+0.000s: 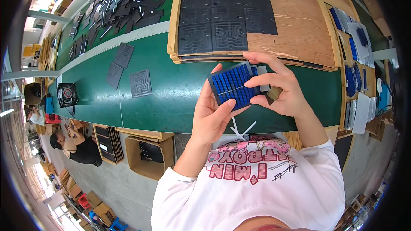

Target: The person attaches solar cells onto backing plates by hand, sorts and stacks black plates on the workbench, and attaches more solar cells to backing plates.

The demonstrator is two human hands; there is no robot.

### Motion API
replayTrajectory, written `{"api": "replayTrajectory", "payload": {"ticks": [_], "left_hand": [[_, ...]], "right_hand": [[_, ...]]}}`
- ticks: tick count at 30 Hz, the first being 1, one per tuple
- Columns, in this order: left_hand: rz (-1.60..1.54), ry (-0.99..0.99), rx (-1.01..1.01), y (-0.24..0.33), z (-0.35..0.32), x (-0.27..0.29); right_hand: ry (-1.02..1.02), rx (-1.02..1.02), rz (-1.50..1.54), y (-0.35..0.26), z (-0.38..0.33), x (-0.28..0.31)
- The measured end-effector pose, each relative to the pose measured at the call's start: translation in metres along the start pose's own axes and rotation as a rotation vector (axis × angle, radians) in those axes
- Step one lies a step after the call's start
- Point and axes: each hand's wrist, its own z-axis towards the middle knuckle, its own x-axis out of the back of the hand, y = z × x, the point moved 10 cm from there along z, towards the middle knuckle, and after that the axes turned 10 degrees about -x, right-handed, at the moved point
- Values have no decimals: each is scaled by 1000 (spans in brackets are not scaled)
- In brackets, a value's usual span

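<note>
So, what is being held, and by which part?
A small solar panel: left hand at its left and lower edges, right hand at its right side. Whether the olive-brown piece is held is unclear.

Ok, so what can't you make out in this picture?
In the head view:
Underside of the blue-striped panel: faces away, behind its own top.
Whether the small brown piece is worn or held: the right hand's curled fingers hide that.
Most layers under the wooden tray: it covers them.
What the person at left is doing: too small, blurred.
</note>
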Motion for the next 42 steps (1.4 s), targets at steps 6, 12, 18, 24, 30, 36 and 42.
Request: {"api": "replayTrajectory", "payload": {"ticks": [6, 12, 18, 24, 30, 36, 42], "left_hand": [[-6, -22, 3, -2, 0, 2], [6, -10, -1, -1, 1, 3], [23, 16, -5, 0, 1, 4], [5, 41, -42, 0, 3, 5], [99, 85, -138, 3, 5, 2], [197, 89, -180, 4, 6, 2], [235, 101, -187, 4, 8, 2]], "right_hand": [[-19, -14, 0, 4, 1, -4], [-16, -38, -6, 8, 1, -5], [-7, -68, -24, 9, 1, -4], [-19, -143, 97, 12, -1, -7], [-5, -265, 74, 19, -4, -16], [22, -324, 238, 30, -6, -22], [41, -324, 215, 30, -5, -20]]}}
